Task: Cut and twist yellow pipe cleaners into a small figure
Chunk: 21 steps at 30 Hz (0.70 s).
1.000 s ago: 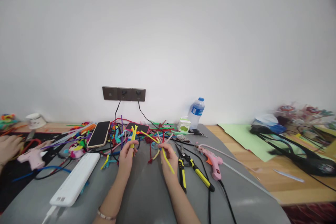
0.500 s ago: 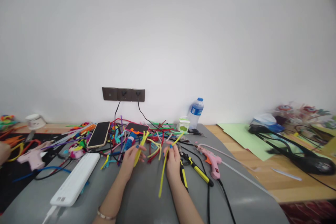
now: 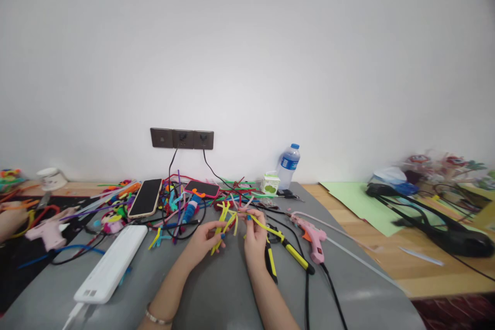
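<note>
My left hand (image 3: 204, 242) is closed around several yellow pipe cleaners (image 3: 223, 212), whose tips stick up past the fingers. Close by on the right, my right hand (image 3: 254, 240) pinches a single long yellow pipe cleaner (image 3: 266, 225) that slants off to the right. Yellow-handled pliers (image 3: 296, 258) lie just beyond the right wrist, partly covered by that arm. Behind both hands spreads a tangle of coloured pipe cleaners, with a blue wrapped piece (image 3: 190, 212) near the left fingers.
A white power strip (image 3: 112, 263) and a phone (image 3: 146, 198) lie on the left. A pink glue gun (image 3: 315, 242) with its cord is on the right. Against the wall stands a water bottle (image 3: 289, 165). Another person's hand (image 3: 13, 220) works at far left.
My left hand has shifted right and lower with its yellow bundle. In my right hand the single yellow pipe cleaner has swung from hanging downward to pointing right.
</note>
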### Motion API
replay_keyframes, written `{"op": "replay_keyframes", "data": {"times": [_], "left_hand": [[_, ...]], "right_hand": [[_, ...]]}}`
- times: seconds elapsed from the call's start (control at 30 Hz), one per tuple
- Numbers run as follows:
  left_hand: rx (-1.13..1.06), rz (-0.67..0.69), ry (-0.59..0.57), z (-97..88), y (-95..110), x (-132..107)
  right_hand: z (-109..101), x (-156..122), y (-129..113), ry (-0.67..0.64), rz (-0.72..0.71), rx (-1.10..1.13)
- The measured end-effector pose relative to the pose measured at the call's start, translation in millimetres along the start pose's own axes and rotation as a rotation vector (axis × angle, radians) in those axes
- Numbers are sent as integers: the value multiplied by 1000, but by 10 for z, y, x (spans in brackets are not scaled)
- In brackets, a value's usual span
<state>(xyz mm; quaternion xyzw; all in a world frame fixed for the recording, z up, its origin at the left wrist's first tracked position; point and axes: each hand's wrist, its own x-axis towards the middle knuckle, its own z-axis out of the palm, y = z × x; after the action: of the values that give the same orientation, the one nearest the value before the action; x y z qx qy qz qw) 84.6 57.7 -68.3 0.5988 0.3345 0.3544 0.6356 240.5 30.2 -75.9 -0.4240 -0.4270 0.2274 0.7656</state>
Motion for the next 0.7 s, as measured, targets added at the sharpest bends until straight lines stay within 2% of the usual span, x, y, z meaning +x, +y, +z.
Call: {"op": "replay_keyframes", "data": {"times": [0.13, 0.23, 0.37, 0.5, 0.7], "left_hand": [[67, 29, 29, -22, -34, 13], [83, 59, 49, -44, -41, 29], [65, 77, 40, -51, -26, 32], [21, 73, 5, -36, -11, 21], [8, 67, 4, -22, 27, 5]], "right_hand": [[2, -20, -103, -162, 9, 5], [1, -37, -121, -219, 28, 6], [28, -45, -79, -230, 64, -17], [70, -37, -40, -229, 20, -10], [51, -26, 15, -119, 10, -112]]}}
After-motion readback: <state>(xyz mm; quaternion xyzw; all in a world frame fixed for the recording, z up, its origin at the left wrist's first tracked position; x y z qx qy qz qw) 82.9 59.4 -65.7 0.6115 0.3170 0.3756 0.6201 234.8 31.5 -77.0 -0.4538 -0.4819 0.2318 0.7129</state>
